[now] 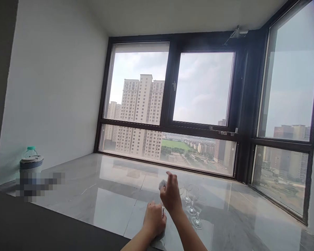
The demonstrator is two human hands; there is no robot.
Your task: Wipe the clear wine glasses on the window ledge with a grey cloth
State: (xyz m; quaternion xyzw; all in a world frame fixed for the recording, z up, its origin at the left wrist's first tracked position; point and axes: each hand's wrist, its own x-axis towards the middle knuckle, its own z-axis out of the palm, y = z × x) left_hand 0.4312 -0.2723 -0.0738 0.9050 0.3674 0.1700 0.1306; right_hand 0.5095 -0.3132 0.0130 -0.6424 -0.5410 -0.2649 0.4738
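My left hand (154, 219) is closed low over the sill's front edge, around what looks like a stemmed glass (161, 241). Most of that glass is hidden by the fingers, and only clear, shiny parts show beside and under the hand. Just above and to the right, my right hand (170, 191) is closed on a small wad of grey cloth (162, 184), which sticks out on its left side. Several clear stemmed glasses stand upright in a row right of my right forearm, the closest being this glass (196, 222).
The glossy grey marble sill (75, 198) runs below dark-framed windows (170, 104). At the far left stand a round tub with a white lid (31, 159) and a green-capped bottle (30, 150), beside a pixelated patch. A white wall (54, 87) closes the left side.
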